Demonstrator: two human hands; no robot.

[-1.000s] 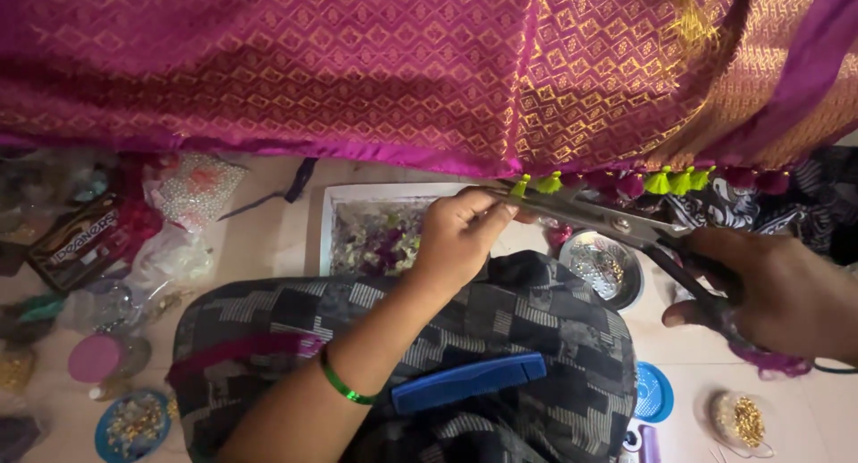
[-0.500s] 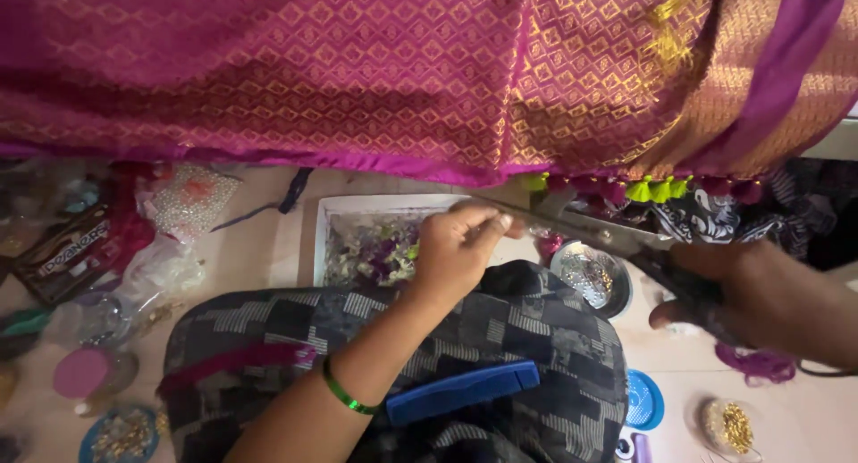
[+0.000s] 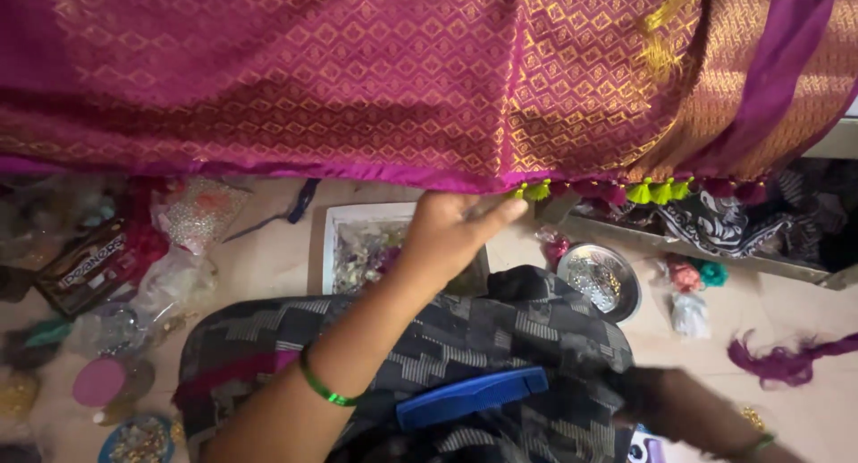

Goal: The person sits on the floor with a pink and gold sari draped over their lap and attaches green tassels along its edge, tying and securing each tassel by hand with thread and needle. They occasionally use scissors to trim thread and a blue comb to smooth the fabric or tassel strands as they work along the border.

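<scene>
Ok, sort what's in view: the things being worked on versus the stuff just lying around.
In hand:
- left hand at the hem of the magenta fabric
- green and magenta tassels along that hem

Lying about:
- blue comb on the lap
- steel bowl
- white tray
- purple thread

Beige floor [image 3: 268, 266]: white tray [image 3: 332, 248], steel plate [image 3: 601, 282], purple threads [image 3: 786, 360].

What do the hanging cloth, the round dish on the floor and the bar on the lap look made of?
Cloth: woven, silk-like, magenta with a gold diamond pattern that shimmers, tassels along the hem. Dish: probably steel, going by its bright grey, reflective rim. Bar: likely plastic, uniformly blue and smooth with rounded edges. The left hand touches the cloth's hem.
</scene>
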